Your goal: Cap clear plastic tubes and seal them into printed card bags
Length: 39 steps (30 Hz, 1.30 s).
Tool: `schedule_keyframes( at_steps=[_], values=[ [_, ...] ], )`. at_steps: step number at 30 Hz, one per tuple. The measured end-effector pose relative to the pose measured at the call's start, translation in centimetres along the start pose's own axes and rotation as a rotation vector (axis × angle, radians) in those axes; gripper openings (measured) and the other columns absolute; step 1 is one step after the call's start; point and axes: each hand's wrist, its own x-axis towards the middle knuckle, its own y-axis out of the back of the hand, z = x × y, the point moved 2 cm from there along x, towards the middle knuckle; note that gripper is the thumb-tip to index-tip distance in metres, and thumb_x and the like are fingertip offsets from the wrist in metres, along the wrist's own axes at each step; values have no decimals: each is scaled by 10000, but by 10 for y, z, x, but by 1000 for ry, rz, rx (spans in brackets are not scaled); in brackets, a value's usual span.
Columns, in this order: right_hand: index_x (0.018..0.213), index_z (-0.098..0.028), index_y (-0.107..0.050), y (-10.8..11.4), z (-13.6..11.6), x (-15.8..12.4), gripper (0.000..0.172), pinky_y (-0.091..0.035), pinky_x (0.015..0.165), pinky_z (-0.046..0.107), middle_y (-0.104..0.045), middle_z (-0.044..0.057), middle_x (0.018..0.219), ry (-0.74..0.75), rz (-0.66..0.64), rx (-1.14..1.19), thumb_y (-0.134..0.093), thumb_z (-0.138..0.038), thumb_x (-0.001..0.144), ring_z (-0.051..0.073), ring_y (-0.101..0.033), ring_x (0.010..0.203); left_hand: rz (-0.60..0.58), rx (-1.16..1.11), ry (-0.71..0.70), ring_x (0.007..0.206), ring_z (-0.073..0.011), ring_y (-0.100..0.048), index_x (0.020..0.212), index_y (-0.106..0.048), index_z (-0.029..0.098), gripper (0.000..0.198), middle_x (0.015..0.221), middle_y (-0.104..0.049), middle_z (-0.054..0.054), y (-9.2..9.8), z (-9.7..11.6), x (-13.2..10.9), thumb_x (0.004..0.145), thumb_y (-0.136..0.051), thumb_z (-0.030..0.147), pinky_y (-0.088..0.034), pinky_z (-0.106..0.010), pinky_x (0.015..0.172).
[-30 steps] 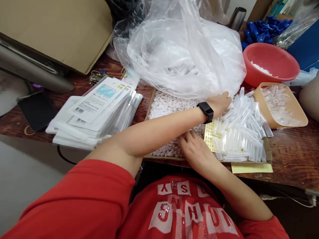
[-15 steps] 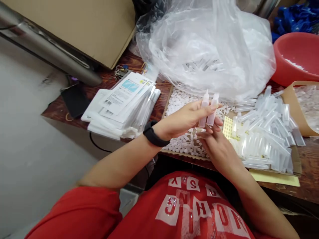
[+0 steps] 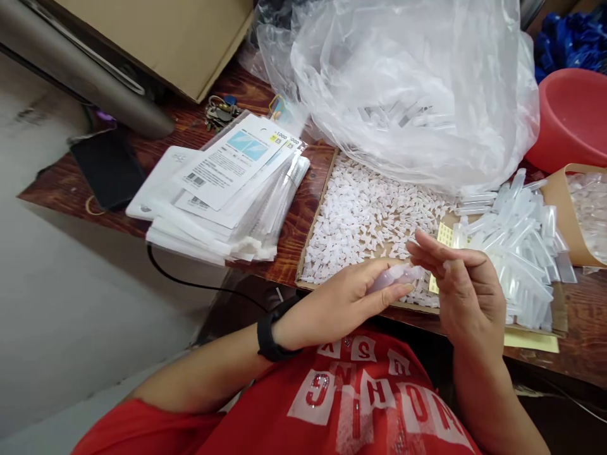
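Left hand point(image 3: 339, 300) drawn back toward the red shirt point(image 3: 265, 407) since the previous frame, translucent vials point(image 3: 396, 278) with it, gripped by its fingers over the near part of the cardboard tray point(image 3: 560, 309). Right hand point(image 3: 467, 291) raised just beside, fingers bent; cannot tell whether they hold anything. Small white pieces point(image 3: 351, 215) lie beyond.

Soft, moderate light reaches us across the table point(image 3: 308, 212). We find whitish sheen on the plastic bag point(image 3: 374, 69) by the far edge and near-black shadow beneath the front edge. The translucent bottles point(image 3: 397, 275) in the left hand point(image 3: 339, 300) look slightly smeared; small print on the card point(image 3: 227, 165) is soft.
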Motion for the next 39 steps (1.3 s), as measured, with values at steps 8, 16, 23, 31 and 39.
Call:
schedule_keyframes(
  at_steps=[8, 16, 23, 31, 39],
  values=[
    [1049, -312, -757, -16, 13, -10, 122, -671, 949, 391, -804, 4, 1277, -122, -27, 279, -639, -343, 1058, 195, -788, 1153, 10, 26, -95, 1125, -224, -711, 1271, -701, 222, 307, 1271, -773, -57, -7, 1, -3, 1080, -596, 438, -541, -343, 1016],
    [1021, -332, -773, -9, 10, -18, 122, -653, 922, 353, -832, -26, 1121, 4, 14, 230, -660, -368, 1046, 176, -784, 1112, -83, -9, -51, 886, -171, -658, 1092, -685, 199, 312, 986, -728, -16, -12, 0, -3, 1088, -565, 486, -503, -293, 822],
    [983, -298, -754, -14, 3, -22, 99, -627, 944, 339, -842, -36, 988, 21, 83, 246, -680, -337, 1036, 157, -788, 988, -97, -83, -58, 792, -140, -564, 1029, -662, 173, 308, 891, -635, 9, -19, -2, -6, 1087, -562, 458, -453, -265, 760],
    [1008, -319, -746, -11, 5, -23, 99, -642, 937, 418, -840, -29, 980, 55, 29, 157, -656, -331, 1048, 201, -794, 984, -46, -19, -85, 859, -160, -637, 1093, -694, 161, 261, 940, -706, -8, -19, -1, -10, 1085, -593, 401, -484, -266, 809],
    [1156, -325, -725, -4, 17, -31, 162, -578, 1117, 530, -814, 12, 1238, 125, -66, 22, -594, -268, 1078, 229, -724, 1270, -41, 165, -211, 1229, -229, -689, 1312, -646, 179, 303, 1340, -749, -99, -20, -8, -12, 1138, -482, 364, -496, -342, 1091]
  ],
)
